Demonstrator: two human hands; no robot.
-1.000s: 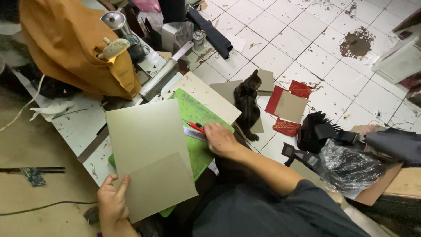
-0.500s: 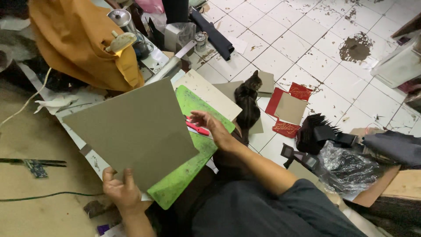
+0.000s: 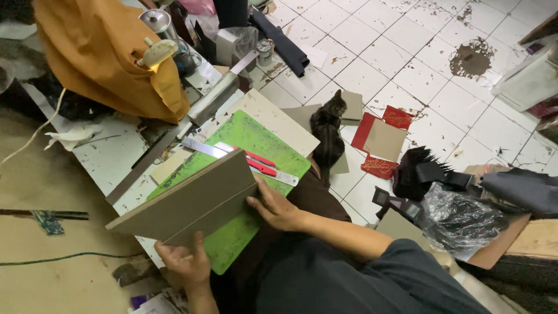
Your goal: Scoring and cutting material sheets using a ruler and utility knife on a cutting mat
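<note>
A large grey cardboard sheet [image 3: 186, 200] is tilted up over a green cutting mat [image 3: 256, 142] on the low white table [image 3: 110, 157]. My left hand [image 3: 183, 261] grips the sheet's near edge from below. My right hand [image 3: 276, 206] holds its right edge, fingers spread against the board. On the mat behind the board lie a steel ruler [image 3: 232, 156] and a red utility knife [image 3: 258, 164], both untouched.
A cat [image 3: 326, 136] sits on the tiled floor by the table's right edge, among red and grey card pieces [image 3: 383, 139]. An orange cloth [image 3: 99, 55] covers things at the back left. Black bags and plastic [image 3: 453, 203] lie to the right.
The grey sheet has been lifted from flat on the mat and tilted up on edge. My right hand left the knife area and took the sheet's right edge; ruler and knife are uncovered.
</note>
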